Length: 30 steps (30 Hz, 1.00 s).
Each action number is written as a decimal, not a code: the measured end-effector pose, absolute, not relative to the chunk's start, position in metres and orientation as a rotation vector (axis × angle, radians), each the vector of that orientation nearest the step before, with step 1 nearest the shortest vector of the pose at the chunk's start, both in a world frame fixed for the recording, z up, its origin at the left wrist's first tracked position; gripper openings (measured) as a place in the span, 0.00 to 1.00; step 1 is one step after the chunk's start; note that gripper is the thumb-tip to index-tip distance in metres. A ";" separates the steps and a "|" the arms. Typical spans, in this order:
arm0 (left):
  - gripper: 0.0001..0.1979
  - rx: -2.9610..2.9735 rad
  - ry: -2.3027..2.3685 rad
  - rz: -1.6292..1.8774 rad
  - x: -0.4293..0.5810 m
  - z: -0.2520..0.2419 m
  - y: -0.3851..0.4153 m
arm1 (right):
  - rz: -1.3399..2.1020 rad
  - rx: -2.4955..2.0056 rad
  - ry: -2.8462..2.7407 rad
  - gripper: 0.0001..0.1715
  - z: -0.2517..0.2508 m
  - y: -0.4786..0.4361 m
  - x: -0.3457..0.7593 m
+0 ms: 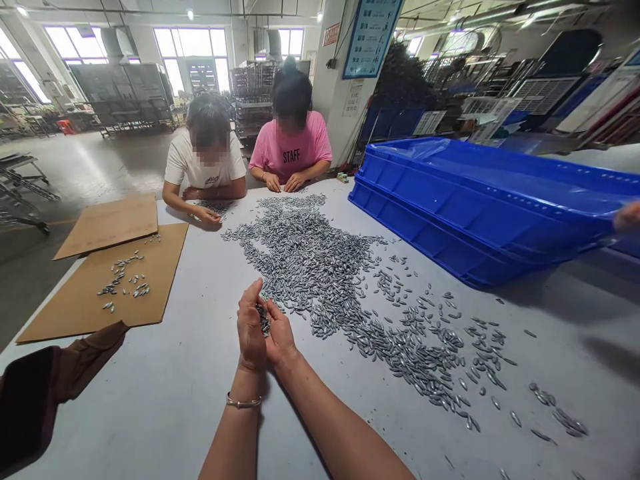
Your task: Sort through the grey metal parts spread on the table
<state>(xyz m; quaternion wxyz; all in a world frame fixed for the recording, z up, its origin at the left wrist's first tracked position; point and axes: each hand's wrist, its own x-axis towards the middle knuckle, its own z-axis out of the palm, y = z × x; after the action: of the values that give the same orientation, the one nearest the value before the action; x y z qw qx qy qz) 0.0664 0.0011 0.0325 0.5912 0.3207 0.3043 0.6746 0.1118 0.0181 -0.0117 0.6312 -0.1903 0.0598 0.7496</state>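
Observation:
My left hand (251,328) and my right hand (281,339) are cupped together over the table, with a clump of small grey spindle-shaped pieces (263,320) between the palms. The fingers curl around the clump, and part of it is hidden behind them. Just beyond my fingertips spreads a big heap of the same shiny pieces (320,267), trailing off toward the lower right. A metal bracelet (243,402) circles my left wrist.
Large blue plastic crates (425,213) stand stacked at the right. Cardboard sheets (145,267) lie on the left of the white table (170,393), some pieces on one. A phone (27,407) and brown cloth (90,357) are at lower left. Two people sit opposite, hands near the pieces.

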 end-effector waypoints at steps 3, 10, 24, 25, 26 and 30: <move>0.15 0.962 0.693 1.665 0.072 0.035 -0.003 | 1.761 -0.368 0.140 0.16 -0.013 0.018 0.114; 0.20 0.837 0.944 1.846 0.072 0.027 0.001 | 1.814 -0.256 0.166 0.16 -0.003 0.017 0.118; 0.23 0.247 0.924 1.529 0.072 0.011 0.021 | 1.746 -0.225 0.147 0.16 0.003 0.022 0.136; 0.23 0.234 0.918 1.505 0.072 0.009 0.022 | 1.737 -0.230 0.133 0.16 0.004 0.022 0.137; 0.23 0.220 0.903 1.489 0.072 0.007 0.022 | 1.726 -0.235 0.111 0.16 0.005 0.022 0.138; 0.24 0.149 0.773 1.462 0.069 0.003 0.024 | 1.652 -0.277 0.008 0.16 0.012 0.020 0.135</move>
<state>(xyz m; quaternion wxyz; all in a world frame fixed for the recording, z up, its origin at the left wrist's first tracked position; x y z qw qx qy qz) 0.0693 0.0241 0.0030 0.6746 0.0661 0.3436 0.6500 0.1353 0.0199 0.0123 0.6695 -0.1228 0.0035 0.7326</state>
